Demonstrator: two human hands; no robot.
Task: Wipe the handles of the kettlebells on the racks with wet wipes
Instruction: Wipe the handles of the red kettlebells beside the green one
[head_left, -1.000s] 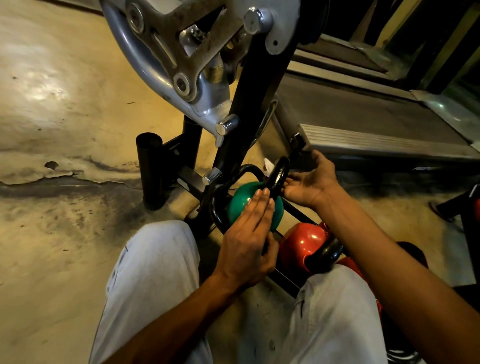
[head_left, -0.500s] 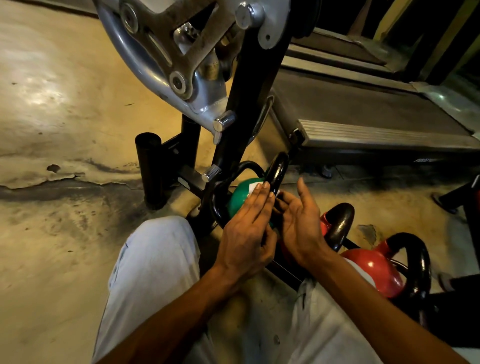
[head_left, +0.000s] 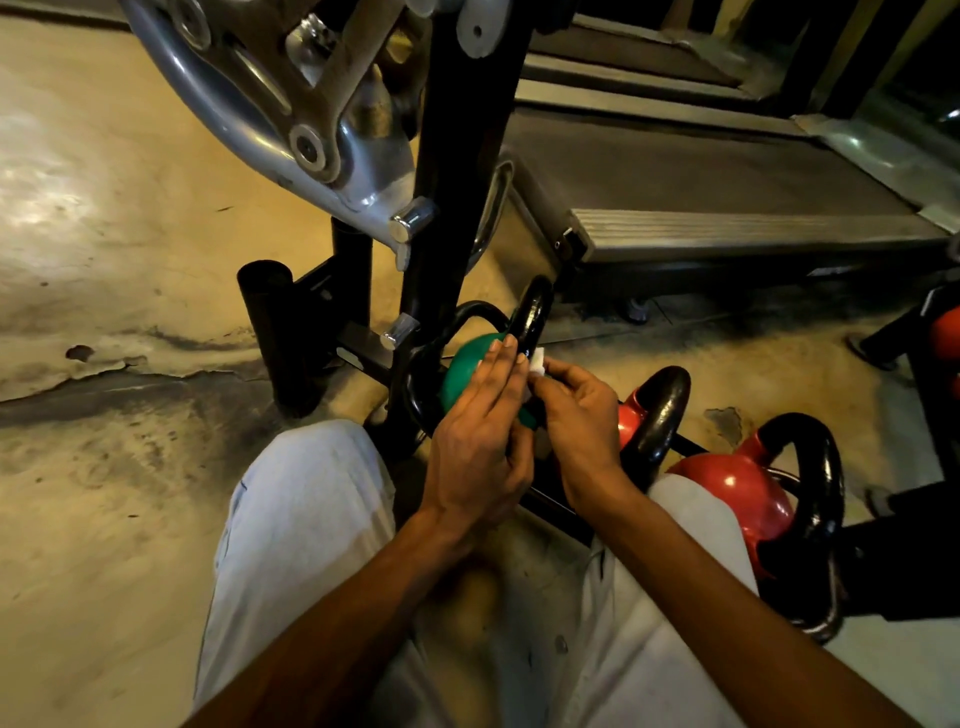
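Observation:
A green kettlebell (head_left: 465, 364) with a black handle (head_left: 532, 314) sits low on a black rack (head_left: 550, 501) in front of my knees. My left hand (head_left: 480, 441) lies flat against the green ball, fingers straight. My right hand (head_left: 579, 415) pinches a small white wet wipe (head_left: 537, 361) just below the handle, between both hands. Two red kettlebells (head_left: 732, 486) with black handles (head_left: 660, 415) stand further right on the rack.
A black upright post (head_left: 457, 171) with a silver machine arm (head_left: 270, 114) rises just behind the green kettlebell. A treadmill deck (head_left: 727, 228) lies at the back right. Cracked concrete floor (head_left: 130, 312) spreads to the left. My grey-trousered knees (head_left: 306, 519) flank the rack.
My right hand left the green kettlebell's handle, dropped down toward my left hand, and now pinches the white wipe beside it. My left hand stayed on the green ball.

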